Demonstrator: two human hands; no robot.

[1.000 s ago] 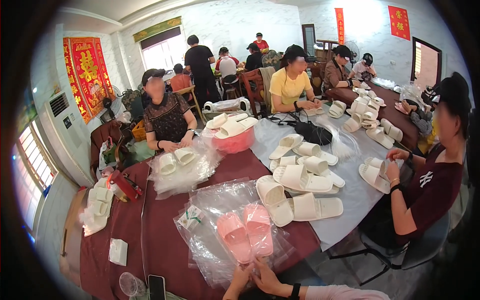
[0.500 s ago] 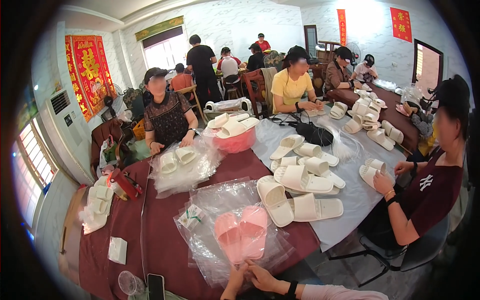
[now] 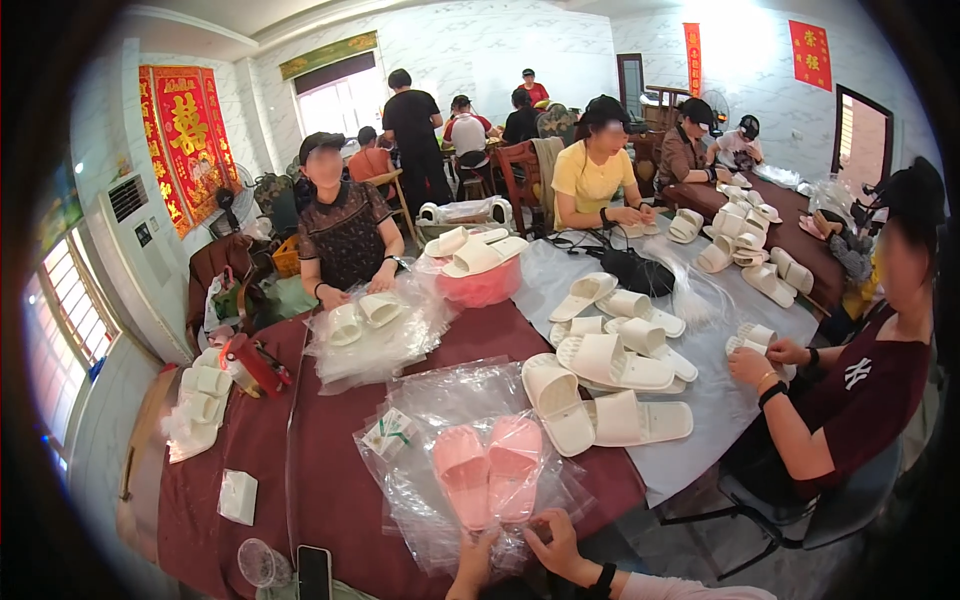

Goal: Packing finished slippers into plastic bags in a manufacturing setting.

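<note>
Pair of pink slippers [image 3: 488,478] in a clear plastic bag [image 3: 420,500], held at the near edge of a maroon table [image 3: 320,470].

From the left: white slippers stacked at the far left table edge [image 3: 200,400], a phone [image 3: 314,573] lying near the front. Left hand [image 3: 477,562] pinching the bag just below the slipper heels, fingers closed on the plastic. Right hand [image 3: 555,545] beside it, likewise clamped on the bag. Further right, loose white slippers [image 3: 600,390] piled on a grey cloth.
</note>
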